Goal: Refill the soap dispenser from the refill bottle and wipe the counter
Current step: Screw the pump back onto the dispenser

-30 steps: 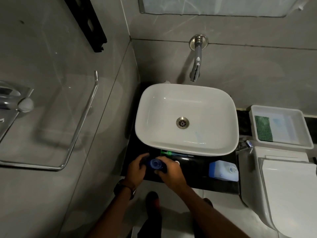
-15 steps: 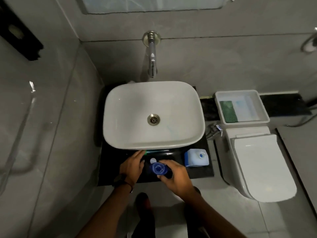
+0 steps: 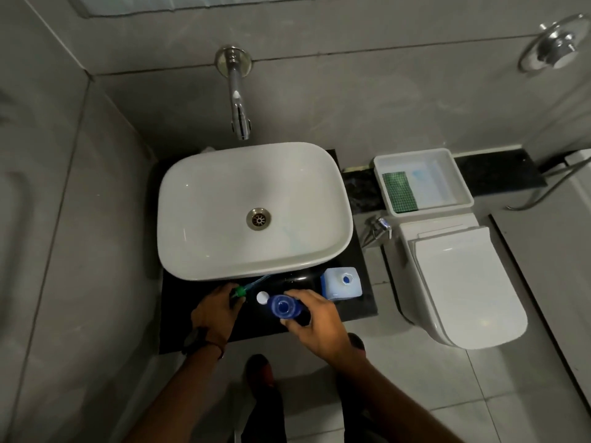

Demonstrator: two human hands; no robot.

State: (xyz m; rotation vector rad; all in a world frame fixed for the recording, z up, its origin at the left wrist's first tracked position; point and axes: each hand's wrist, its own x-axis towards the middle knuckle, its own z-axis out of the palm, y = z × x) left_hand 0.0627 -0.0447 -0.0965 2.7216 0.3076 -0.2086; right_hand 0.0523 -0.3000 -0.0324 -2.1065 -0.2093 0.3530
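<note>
A blue soap dispenser bottle point(image 3: 283, 306) stands open-topped on the black counter point(image 3: 179, 314) in front of the basin. My right hand point(image 3: 316, 321) grips it from the right. My left hand point(image 3: 216, 311) holds the green pump head point(image 3: 239, 291), whose clear tube slants up toward the basin's edge. A small white cap point(image 3: 262, 297) lies on the counter between my hands. The square white refill bottle point(image 3: 341, 282), its mouth open and blue inside, stands at the counter's right end.
The white basin point(image 3: 224, 199) fills most of the counter under a wall tap point(image 3: 238, 103). To the right, a white tray point(image 3: 460, 187) with a green cloth point(image 3: 399, 191) sits above the toilet point(image 3: 460, 282). My feet are below the counter's edge.
My view has swung to the right. My left hand has moved off the bottle top to the left with the green pump head, leaving the blue bottle open. My right hand stays on it.
</note>
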